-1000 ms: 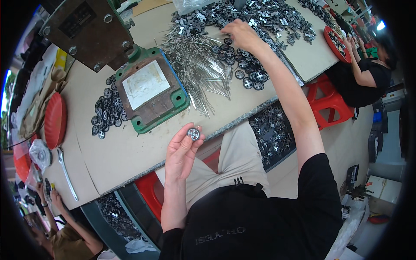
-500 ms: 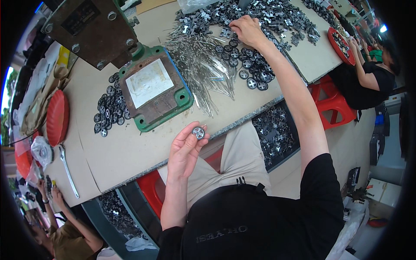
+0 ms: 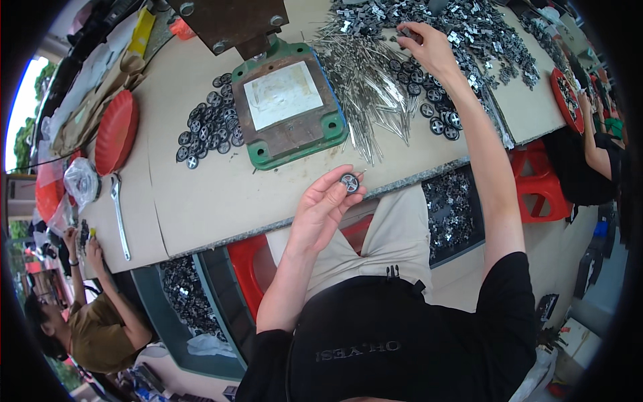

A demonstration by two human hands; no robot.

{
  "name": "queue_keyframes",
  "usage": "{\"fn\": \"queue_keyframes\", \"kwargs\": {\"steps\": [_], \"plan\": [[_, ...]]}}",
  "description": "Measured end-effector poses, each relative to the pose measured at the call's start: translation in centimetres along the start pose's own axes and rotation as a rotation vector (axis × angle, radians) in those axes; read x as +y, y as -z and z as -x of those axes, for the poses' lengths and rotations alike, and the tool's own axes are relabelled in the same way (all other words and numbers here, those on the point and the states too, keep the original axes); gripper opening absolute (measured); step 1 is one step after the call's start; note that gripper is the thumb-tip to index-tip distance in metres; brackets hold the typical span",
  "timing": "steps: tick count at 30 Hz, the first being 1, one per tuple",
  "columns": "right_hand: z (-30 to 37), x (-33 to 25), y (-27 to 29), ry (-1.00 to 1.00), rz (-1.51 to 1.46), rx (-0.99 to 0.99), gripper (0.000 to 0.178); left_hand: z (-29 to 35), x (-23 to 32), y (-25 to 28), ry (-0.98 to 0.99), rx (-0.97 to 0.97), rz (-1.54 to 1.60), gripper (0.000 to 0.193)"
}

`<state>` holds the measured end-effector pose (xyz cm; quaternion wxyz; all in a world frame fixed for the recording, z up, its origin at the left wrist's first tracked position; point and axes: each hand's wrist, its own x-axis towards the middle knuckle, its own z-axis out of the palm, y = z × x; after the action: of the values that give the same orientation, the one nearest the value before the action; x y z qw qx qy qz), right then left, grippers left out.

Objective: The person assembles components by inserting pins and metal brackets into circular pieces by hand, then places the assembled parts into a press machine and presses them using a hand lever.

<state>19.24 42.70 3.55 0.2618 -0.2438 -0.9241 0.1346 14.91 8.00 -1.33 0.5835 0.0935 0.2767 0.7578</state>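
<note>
My left hand [image 3: 325,209] is closed round a small black wheel [image 3: 349,182] with silver spokes, held by thumb and fingers just off the table's front edge. A thin metal pin sticks out beside the wheel. Out over the far right, my right hand [image 3: 432,52] pinches a small dark part [image 3: 406,32], its exact shape too small to read. Beneath and beyond that hand spreads a heap of dark and silver parts [image 3: 469,33]. Nearer lie a heap of loose wheels [image 3: 439,110], partly covered by my forearm, and a spread of thin metal pins [image 3: 375,84].
A press with a green base [image 3: 295,158] stands left of the pins, more wheels [image 3: 211,130] beside it. Farther left are a red plate [image 3: 115,137] and a wrench [image 3: 119,218]. Bins of parts [image 3: 452,208] sit below the table edge. Co-workers [image 3: 100,328] sit at both sides.
The view has shifted, so the table appears farther right and higher. My right hand has lifted off the parts heap with a small dark part between its fingertips. My left hand still holds the wheel.
</note>
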Motion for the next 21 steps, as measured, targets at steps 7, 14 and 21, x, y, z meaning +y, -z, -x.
{"fn": "queue_keyframes", "kwargs": {"steps": [7,14,21], "plan": [[12.1,-10.1,1.9,-0.414,-1.233,-0.182,0.022,0.2,-0.1,-0.4,-0.034,0.052,0.002,0.036],[16.4,-10.9,0.6,-0.356,-0.923,-0.058,0.02,0.5,-0.5,-0.6,-0.051,0.075,-0.036,0.037],[16.6,-11.2,-0.5,-0.53,-1.368,-0.128,0.027,0.7,-0.8,-1.1,-0.069,0.132,-0.081,0.035]]}}
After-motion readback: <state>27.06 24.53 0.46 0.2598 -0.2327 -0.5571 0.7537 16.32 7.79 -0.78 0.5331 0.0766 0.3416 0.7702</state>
